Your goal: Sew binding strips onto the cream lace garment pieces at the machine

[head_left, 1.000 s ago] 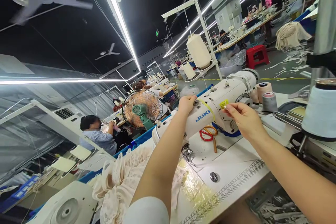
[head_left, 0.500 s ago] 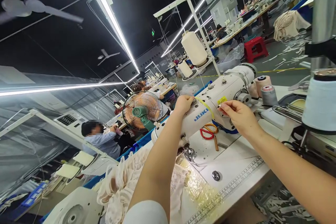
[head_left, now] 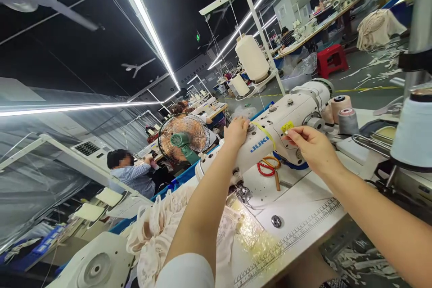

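My left hand [head_left: 237,131] lies on top of the white sewing machine [head_left: 232,157], fingers slightly spread over its upper edge. Beside those fingers begins a yellow strip [head_left: 266,132] that curves down across the machine's arm. My right hand [head_left: 312,146] pinches a tiny pale piece, too small to name, in front of the machine near a yellow label [head_left: 287,126]. Under the arm lie red-and-orange-handled scissors [head_left: 266,168] and a small tool with a wooden handle [head_left: 277,181]. Cream lace fabric [head_left: 158,229] is bunched left of the needle area.
A black round piece [head_left: 276,221] sits on the machine table [head_left: 297,207]. Thread cones [head_left: 339,108] stand right of the machine, and a large pale cone [head_left: 411,130] is nearer. A fan [head_left: 184,139] and a seated person [head_left: 131,173] are beyond the table at left.
My left hand's fingers have shifted from pointing right to lying over the machine's top. The right hand keeps its pinch near the label. The view has moved slightly.
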The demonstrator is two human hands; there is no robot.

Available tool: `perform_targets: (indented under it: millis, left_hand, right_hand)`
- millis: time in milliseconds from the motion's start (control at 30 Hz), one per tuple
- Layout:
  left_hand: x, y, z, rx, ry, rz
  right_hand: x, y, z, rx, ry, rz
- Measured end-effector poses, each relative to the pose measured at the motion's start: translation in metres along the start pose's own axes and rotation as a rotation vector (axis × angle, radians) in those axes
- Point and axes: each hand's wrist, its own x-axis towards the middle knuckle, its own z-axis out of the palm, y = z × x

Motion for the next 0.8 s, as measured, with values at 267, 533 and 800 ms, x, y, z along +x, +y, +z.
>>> perform_targets:
  millis: [267,533,800]
  left_hand:
    - [-0.034,-0.003,-0.005,0.067,0.033,0.134]
    - [-0.051,-0.013,-0.010,-0.444,0.090,0.173]
    - [-0.122,-0.004,0.011,-1.643,0.134,-0.171]
  right_hand:
    - [-0.001,0.002,-0.005,-0.005,0.000,-0.008]
    - [-0.010,0.003,0.002,0.010,-0.008,-0.002]
    - [-0.019,0.003,-0.003,0.060,0.008,0.048]
